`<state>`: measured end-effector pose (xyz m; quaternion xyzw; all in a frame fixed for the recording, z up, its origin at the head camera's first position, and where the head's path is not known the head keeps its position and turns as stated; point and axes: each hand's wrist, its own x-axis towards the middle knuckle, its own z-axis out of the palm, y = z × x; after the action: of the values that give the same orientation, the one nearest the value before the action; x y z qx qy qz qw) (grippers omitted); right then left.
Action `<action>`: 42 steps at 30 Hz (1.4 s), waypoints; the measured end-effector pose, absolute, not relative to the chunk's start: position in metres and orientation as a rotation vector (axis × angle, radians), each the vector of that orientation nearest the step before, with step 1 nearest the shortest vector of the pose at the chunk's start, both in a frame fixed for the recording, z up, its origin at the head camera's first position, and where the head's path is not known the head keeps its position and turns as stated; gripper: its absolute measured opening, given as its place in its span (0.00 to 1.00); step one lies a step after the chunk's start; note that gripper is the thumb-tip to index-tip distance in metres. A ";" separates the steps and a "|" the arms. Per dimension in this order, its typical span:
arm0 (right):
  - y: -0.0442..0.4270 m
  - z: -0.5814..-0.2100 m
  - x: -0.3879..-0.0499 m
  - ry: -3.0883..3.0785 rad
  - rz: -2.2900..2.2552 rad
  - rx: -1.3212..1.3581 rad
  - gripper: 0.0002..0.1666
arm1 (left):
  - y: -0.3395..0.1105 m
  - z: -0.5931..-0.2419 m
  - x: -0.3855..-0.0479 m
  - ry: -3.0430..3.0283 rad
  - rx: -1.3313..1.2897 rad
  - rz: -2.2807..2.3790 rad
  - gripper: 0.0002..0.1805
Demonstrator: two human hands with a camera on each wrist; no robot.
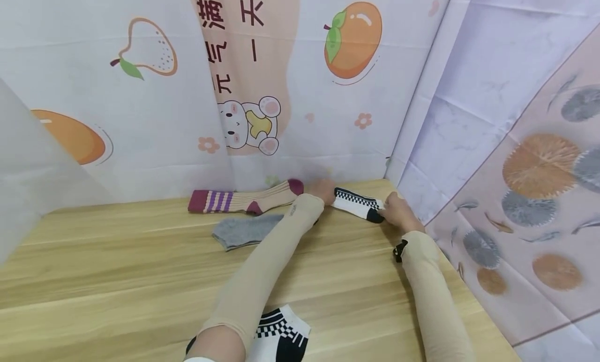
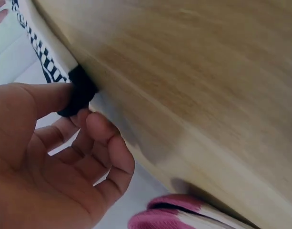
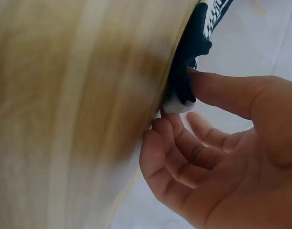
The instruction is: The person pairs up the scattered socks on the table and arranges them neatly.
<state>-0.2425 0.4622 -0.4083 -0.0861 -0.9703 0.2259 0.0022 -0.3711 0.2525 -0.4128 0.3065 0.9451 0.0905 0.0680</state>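
A white sock [image 1: 353, 204] with a black checkered band lies at the back right of the wooden table, between both hands. My left hand [image 1: 323, 190] pinches its left end; in the left wrist view thumb and fingers of that hand [image 2: 74, 148] close on the black tip [image 2: 80, 90]. At the other end, my right hand [image 1: 398, 212] pinches the sock between thumb and fingers. The right wrist view shows that hand [image 3: 217, 138] at the sock's black part [image 3: 186, 62].
Left of the hands lies a beige sock [image 1: 248, 199] with maroon ends and purple stripes. A grey sock [image 1: 244, 231] is in front of it, partly under the left forearm. Near the front edge is another checkered sock [image 1: 283, 336]. Printed curtains [image 1: 304, 91] border the table.
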 end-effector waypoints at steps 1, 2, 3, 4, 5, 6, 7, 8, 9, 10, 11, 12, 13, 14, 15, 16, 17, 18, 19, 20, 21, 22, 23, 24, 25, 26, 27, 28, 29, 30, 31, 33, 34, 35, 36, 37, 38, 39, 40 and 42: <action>0.462 -0.408 -0.243 -3.050 0.722 -0.265 0.14 | 0.251 -0.411 -0.370 2.840 0.912 0.297 0.10; 0.463 -0.408 -0.243 -3.060 0.729 -0.248 0.15 | 0.249 -0.411 -0.370 2.836 0.907 0.306 0.11; 0.463 -0.408 -0.243 -3.070 0.733 -0.235 0.16 | 0.247 -0.410 -0.369 2.839 0.915 0.300 0.12; 0.464 -0.408 -0.243 -3.083 0.742 -0.228 0.18 | 0.245 -0.410 -0.369 2.837 0.924 0.298 0.12; 0.464 -0.408 -0.243 -3.093 0.758 -0.225 0.19 | 0.243 -0.410 -0.368 2.835 0.938 0.296 0.13; 0.465 -0.408 -0.243 -3.097 0.768 -0.219 0.19 | 0.241 -0.410 -0.368 2.832 0.955 0.301 0.13; 0.465 -0.408 -0.243 -3.095 0.781 -0.217 0.17 | 0.239 -0.410 -0.368 2.831 0.968 0.311 0.13; 0.465 -0.407 -0.243 -3.092 0.793 -0.210 0.15 | 0.238 -0.410 -0.367 2.828 0.978 0.327 0.13; 0.465 -0.407 -0.242 -3.084 0.806 -0.215 0.12 | 0.236 -0.409 -0.366 2.824 0.993 0.345 0.12; 0.465 -0.406 -0.242 -3.076 0.822 -0.226 0.11 | 0.234 -0.409 -0.365 2.821 1.000 0.369 0.12; 0.465 -0.405 -0.242 -3.062 0.854 -0.236 0.09 | 0.232 -0.408 -0.364 2.819 1.009 0.396 0.12; 0.464 -0.404 -0.241 -3.050 0.874 -0.242 0.09 | 0.231 -0.407 -0.364 2.818 1.015 0.423 0.12; 0.464 -0.404 -0.242 -3.038 0.895 -0.246 0.09 | 0.229 -0.407 -0.363 2.820 1.022 0.443 0.12; 0.463 -0.403 -0.242 -3.025 0.914 -0.242 0.09 | 0.227 -0.407 -0.363 2.818 1.025 0.469 0.12; 0.462 -0.402 -0.242 -3.009 0.937 -0.243 0.09 | 0.225 -0.407 -0.363 2.820 1.031 0.483 0.12; 0.461 -0.402 -0.242 -2.992 0.959 -0.241 0.09 | 0.222 -0.406 -0.363 2.821 1.028 0.498 0.12; 0.460 -0.402 -0.243 -2.974 0.973 -0.233 0.10 | 0.219 -0.405 -0.363 2.823 1.019 0.512 0.12; 0.459 -0.401 -0.243 -2.960 0.971 -0.217 0.11 | 0.215 -0.403 -0.364 2.828 1.009 0.518 0.12; 0.458 -0.401 -0.243 -2.944 0.971 -0.202 0.12 | 0.211 -0.401 -0.364 2.836 1.002 0.515 0.12; 0.458 -0.401 -0.243 -2.932 0.967 -0.192 0.12 | 0.207 -0.398 -0.363 2.840 0.993 0.511 0.12; 0.456 -0.401 -0.243 -2.919 0.962 -0.179 0.13 | 0.203 -0.395 -0.364 2.846 0.992 0.494 0.12; 0.455 -0.400 -0.243 -2.910 0.953 -0.165 0.13 | 0.199 -0.393 -0.364 2.852 0.990 0.480 0.11; 0.454 -0.400 -0.243 -2.899 0.948 -0.145 0.13 | 0.196 -0.391 -0.364 2.856 0.997 0.461 0.11; 0.453 -0.399 -0.243 -2.890 0.948 -0.132 0.12 | 0.192 -0.390 -0.364 2.862 1.011 0.439 0.12; 0.452 -0.399 -0.243 -2.881 0.958 -0.121 0.12 | 0.189 -0.389 -0.365 2.864 1.026 0.420 0.12; 0.450 -0.399 -0.243 -2.875 0.972 -0.111 0.11 | 0.185 -0.389 -0.364 2.866 1.040 0.404 0.12; 0.449 -0.398 -0.243 -2.870 0.984 -0.090 0.11 | 0.182 -0.388 -0.364 2.868 1.057 0.388 0.12; 0.448 -0.398 -0.243 -2.865 0.995 -0.075 0.11 | 0.179 -0.387 -0.363 2.868 1.066 0.383 0.13; 0.446 -0.397 -0.244 -2.860 1.010 -0.064 0.11 | 0.176 -0.387 -0.363 2.867 1.074 0.379 0.13; 0.445 -0.396 -0.244 -2.855 1.025 -0.057 0.10 | 0.173 -0.386 -0.362 2.869 1.081 0.380 0.13; 0.444 -0.396 -0.244 -2.851 1.038 -0.042 0.10 | 0.171 -0.386 -0.362 2.869 1.087 0.393 0.13; 0.441 -0.393 -0.244 -2.845 1.038 -0.008 0.10 | 0.165 -0.386 -0.360 2.862 1.083 0.426 0.12; 0.440 -0.393 -0.244 -2.841 1.037 -0.003 0.10 | 0.163 -0.386 -0.360 2.867 1.083 0.444 0.12; 0.439 -0.391 -0.244 -2.838 1.034 0.007 0.10 | 0.160 -0.386 -0.360 2.871 1.084 0.459 0.12; 0.438 -0.390 -0.244 -2.834 1.032 0.017 0.10 | 0.157 -0.385 -0.359 2.871 1.086 0.476 0.11; 0.437 -0.389 -0.244 -2.830 1.023 0.029 0.10 | 0.154 -0.385 -0.359 2.872 1.087 0.492 0.11; 0.436 -0.387 -0.243 -2.826 1.020 0.042 0.11 | 0.151 -0.384 -0.359 2.871 1.088 0.499 0.11; 0.435 -0.386 -0.243 -2.821 1.013 0.050 0.10 | 0.149 -0.383 -0.359 2.872 1.092 0.506 0.11; 0.433 -0.385 -0.243 -2.815 1.007 0.059 0.10 | 0.146 -0.381 -0.359 2.870 1.104 0.513 0.12; 0.431 -0.383 -0.243 -2.810 0.990 0.082 0.10 | 0.141 -0.379 -0.359 2.849 1.115 0.527 0.12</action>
<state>-0.2425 0.4310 -0.3827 0.0276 -0.9398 0.3309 0.0805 -0.3592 0.1409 -0.3790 0.3591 0.9175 0.1698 0.0187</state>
